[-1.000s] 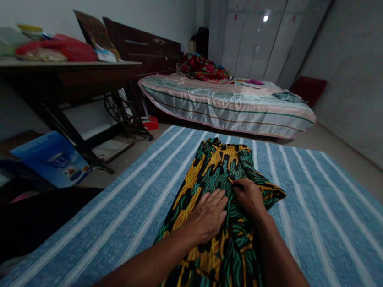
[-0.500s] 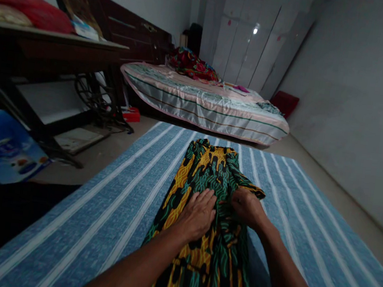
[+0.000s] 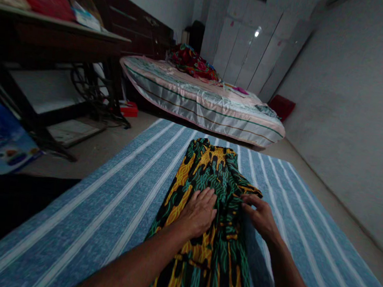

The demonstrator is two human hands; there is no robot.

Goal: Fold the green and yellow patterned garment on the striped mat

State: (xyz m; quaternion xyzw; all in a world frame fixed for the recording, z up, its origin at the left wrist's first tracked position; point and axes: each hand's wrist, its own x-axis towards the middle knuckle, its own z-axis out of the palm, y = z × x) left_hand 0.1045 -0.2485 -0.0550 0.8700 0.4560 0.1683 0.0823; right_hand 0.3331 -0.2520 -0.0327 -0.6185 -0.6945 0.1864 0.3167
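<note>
A garment patterned in black, yellow and green lies lengthwise on blue-and-white striped cloth, its right part folded inward. My left hand rests flat on the middle of it, fingers stretched out. At the garment's right edge is my right hand, its fingertips touching the folded part just below the sleeve-like piece that sticks out. Its thumb and fingers look slightly apart, with no cloth visibly gripped. The garment's lower end runs out of view between my forearms.
The striped cloth spreads to both sides. Beyond it stands a bed with a red floral blanket. A treadle sewing table and a blue box are on the left. A wall rises on the right.
My right hand has shifted slightly right and its fingers have loosened from the bunched fabric. The folded part lies flatter now. My left hand stays in place on the garment.
</note>
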